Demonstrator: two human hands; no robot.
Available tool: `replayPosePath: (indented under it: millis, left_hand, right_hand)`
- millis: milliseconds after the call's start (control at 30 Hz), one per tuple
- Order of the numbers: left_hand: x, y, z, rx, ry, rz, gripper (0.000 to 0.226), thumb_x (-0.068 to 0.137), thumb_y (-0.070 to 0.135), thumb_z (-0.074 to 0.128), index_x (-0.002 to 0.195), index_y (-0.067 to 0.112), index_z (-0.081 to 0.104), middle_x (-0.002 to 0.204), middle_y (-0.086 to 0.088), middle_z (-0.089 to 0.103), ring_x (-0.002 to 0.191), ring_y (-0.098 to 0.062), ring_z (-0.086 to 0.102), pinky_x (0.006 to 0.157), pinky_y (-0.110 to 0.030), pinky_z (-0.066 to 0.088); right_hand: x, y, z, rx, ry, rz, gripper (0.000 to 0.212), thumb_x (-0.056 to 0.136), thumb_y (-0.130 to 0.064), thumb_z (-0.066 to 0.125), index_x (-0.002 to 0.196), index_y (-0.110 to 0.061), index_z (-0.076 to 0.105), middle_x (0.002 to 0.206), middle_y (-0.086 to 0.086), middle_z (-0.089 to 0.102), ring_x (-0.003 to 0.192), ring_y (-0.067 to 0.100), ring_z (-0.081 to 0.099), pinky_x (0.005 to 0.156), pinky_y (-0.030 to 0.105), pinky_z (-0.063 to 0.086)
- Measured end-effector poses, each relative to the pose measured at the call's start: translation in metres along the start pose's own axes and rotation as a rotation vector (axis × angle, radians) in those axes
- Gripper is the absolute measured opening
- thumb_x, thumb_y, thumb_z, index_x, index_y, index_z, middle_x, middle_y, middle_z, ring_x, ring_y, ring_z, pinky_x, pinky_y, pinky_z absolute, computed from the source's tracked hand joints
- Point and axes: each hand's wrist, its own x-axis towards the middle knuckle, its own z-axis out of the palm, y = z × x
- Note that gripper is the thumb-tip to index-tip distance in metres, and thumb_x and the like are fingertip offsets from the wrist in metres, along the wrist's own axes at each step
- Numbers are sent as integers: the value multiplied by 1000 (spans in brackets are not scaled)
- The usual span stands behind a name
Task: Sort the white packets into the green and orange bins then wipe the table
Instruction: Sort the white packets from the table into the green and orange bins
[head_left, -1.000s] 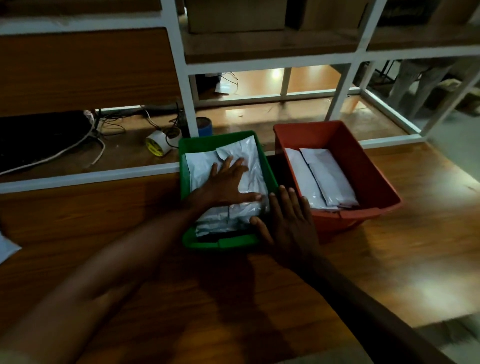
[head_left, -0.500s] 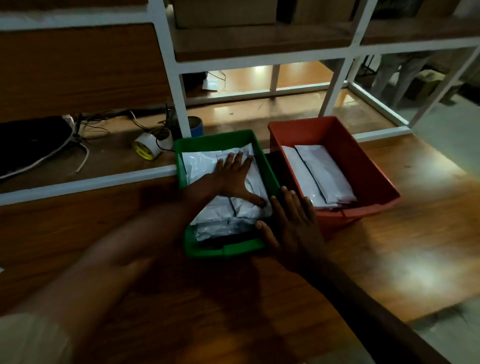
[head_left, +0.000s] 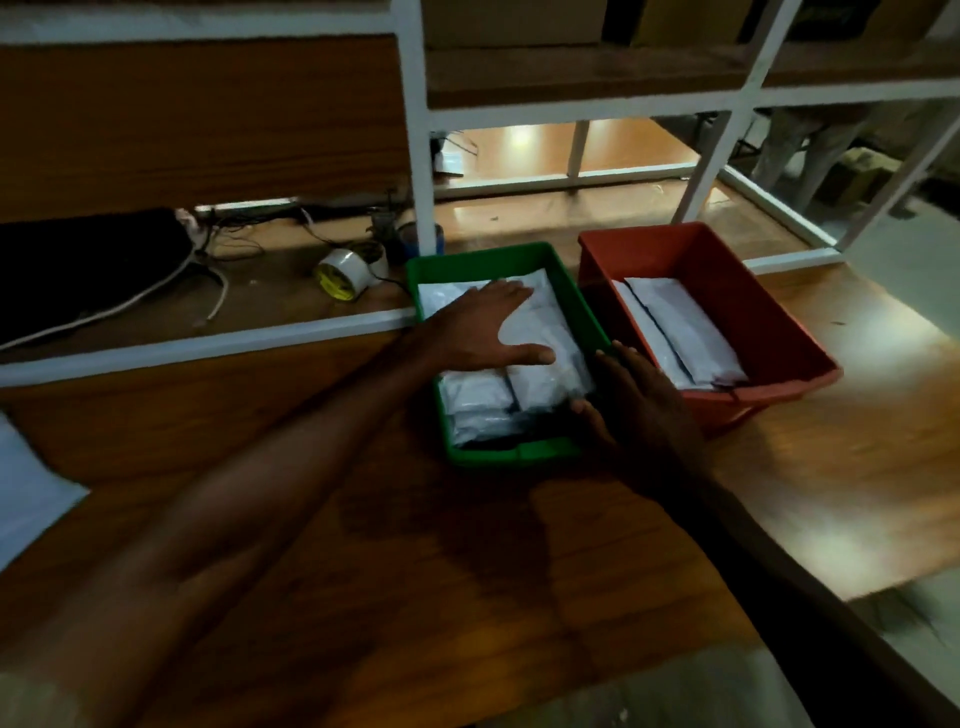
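The left hand (head_left: 480, 332) lies flat with straight fingers on the white packets (head_left: 545, 338), pressing them down into the green bin (head_left: 488, 257). The right hand (head_left: 641, 405), also flat and gripping nothing, steadies the bin's side.

Green bin (head_left: 582, 306) and orange bin (head_left: 779, 332) side by side mid-frame, narrow gap between. White shelf frame (head_left: 421, 171) walls off the rear. Worktop (head_left: 810, 499) open at lower right. Tape roll (head_left: 343, 270), cables (head_left: 218, 291) clutter upper left.
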Motion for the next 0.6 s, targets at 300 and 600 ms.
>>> replayPosePath:
  millis: [300,600]
  left_hand:
    - [-228,8,15,-262,412,-114,63,82,53,71,133,18,60,144,-1,53,139,-10,39,113,-21,28]
    - [-435,-35,27,-206,614,-465,65,81,66,61,131,24,62,144,4,53,141,-7,37,114,-41,37]
  right_hand:
    - [-38,-104,5,293,154,-203,53,95,-45,55,126,-3,62,128,18,63,118,31,60,95,39,51]
    - [-71,-248,71,444,-115,-359,55,96,-57,53,134,-17,57,129,8,62,108,25,64,83,36,55]
